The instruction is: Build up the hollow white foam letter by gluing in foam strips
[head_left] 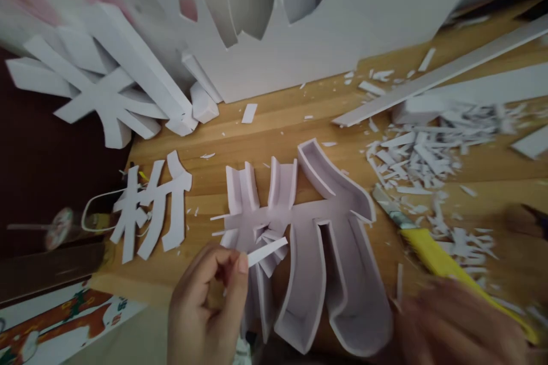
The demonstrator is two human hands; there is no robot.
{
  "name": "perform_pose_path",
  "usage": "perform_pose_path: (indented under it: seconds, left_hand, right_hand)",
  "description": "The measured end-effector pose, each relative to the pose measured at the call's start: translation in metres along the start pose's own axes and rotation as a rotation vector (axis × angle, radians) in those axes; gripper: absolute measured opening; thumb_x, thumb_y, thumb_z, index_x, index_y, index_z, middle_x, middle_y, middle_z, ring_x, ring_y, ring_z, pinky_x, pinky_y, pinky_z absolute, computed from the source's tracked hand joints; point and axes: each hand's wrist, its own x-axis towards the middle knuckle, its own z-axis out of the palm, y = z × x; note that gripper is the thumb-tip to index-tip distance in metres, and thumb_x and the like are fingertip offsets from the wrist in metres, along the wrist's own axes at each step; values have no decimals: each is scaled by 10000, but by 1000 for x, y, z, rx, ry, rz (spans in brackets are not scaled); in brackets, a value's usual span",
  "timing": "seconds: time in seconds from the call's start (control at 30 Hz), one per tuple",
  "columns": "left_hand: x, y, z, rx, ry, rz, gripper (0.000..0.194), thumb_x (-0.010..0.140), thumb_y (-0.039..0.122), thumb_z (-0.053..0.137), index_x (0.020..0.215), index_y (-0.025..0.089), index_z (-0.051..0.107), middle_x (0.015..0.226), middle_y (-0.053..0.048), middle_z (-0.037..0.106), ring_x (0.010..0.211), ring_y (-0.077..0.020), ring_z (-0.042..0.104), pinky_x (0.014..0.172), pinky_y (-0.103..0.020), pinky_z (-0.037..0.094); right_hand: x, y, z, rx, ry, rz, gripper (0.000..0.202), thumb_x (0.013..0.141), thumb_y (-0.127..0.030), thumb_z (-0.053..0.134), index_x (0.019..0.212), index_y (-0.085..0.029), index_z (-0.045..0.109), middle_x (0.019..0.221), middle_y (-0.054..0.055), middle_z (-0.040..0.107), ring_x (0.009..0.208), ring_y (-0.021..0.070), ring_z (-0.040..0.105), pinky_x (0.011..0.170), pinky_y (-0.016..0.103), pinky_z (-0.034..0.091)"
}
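Note:
My left hand pinches a short white strip between thumb and forefinger. The strip is held over a large hollow foam-board character, which lies with its low walls upright along the outline. Several small loose strips sit inside its left part, just behind the held one. At the lower right, my right hand is smeared by motion, and its fingers cannot be made out. Close by it, partly covered by the hand, lies a yellow utility knife with its blade end pointing up and left.
A flat white cut-out character lies left on the wooden table. Behind it stands a thick white character. White scraps are heaped at right beside a long white strip. A cut-out white board covers the back.

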Motion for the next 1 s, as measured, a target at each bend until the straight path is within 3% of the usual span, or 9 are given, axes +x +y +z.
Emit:
perform_pose_path:
  seconds: [0.07,0.17,0.3,0.47,0.53,0.63,0.77,0.87,1.0]
  left_hand:
    - [-9,-3,3,-71,-2,-50,274,936,432,607,751,235,653,605,36,625,541,-127,608,499,-194,498]
    - [-26,-9,8,-202,-25,-87,338,892,563,639,820,240,709,627,14,709,520,-147,661,449,-190,514]
    - [-48,-17,10,-288,8,-97,402,862,632,659,769,244,705,589,18,696,544,-147,682,539,-190,553]
    - [-57,-17,12,-393,-87,-15,415,872,620,648,759,223,690,583,10,669,538,-147,651,533,-209,532]
    - [-59,-12,15,-420,-40,-24,379,892,579,640,779,220,684,615,12,668,552,-134,618,542,-207,507]
    - [-64,-4,23,-467,-30,20,329,917,514,627,771,222,668,651,15,671,588,-130,605,589,-216,497]
    - [-77,0,32,-511,-19,130,255,929,431,624,783,228,675,669,17,687,589,-140,631,604,-236,510]
    - [-88,1,34,-522,6,226,207,927,383,634,788,237,679,676,19,691,593,-142,640,632,-243,526]
    - [-102,4,34,-564,13,288,245,970,395,568,798,240,648,709,13,673,620,-141,638,649,-241,525]
  right_hand:
    - [5,7,-5,-288,61,107,225,941,-249,656,1165,-236,650,1064,83,669,979,277,628,883,440,470]
    - [10,20,-4,-557,-18,267,387,989,-436,520,1215,-136,616,1115,219,673,1013,418,626,830,563,482]
    - [13,30,2,-655,-99,366,385,1002,-393,422,1154,-121,648,1043,219,706,912,406,625,761,549,480]
    - [15,16,-13,-549,40,308,411,1017,-427,373,1181,-107,572,1054,230,679,953,355,652,811,502,517]
    - [13,-3,-25,-368,114,314,433,1020,-491,400,1227,-134,532,1088,196,658,964,306,664,808,439,538]
    - [7,-43,-33,239,141,493,437,997,-548,520,1296,-229,528,897,50,636,708,176,614,629,299,510]
    - [5,-93,-18,994,72,817,506,816,-581,777,1165,-258,603,747,-55,480,494,54,352,420,171,246]
    - [8,-107,-1,1130,-60,886,456,792,-571,814,970,-201,617,582,-94,400,463,39,273,424,164,189]
    - [8,-110,5,1182,-115,810,443,830,-560,783,789,-203,524,497,-93,414,432,40,266,418,181,190]
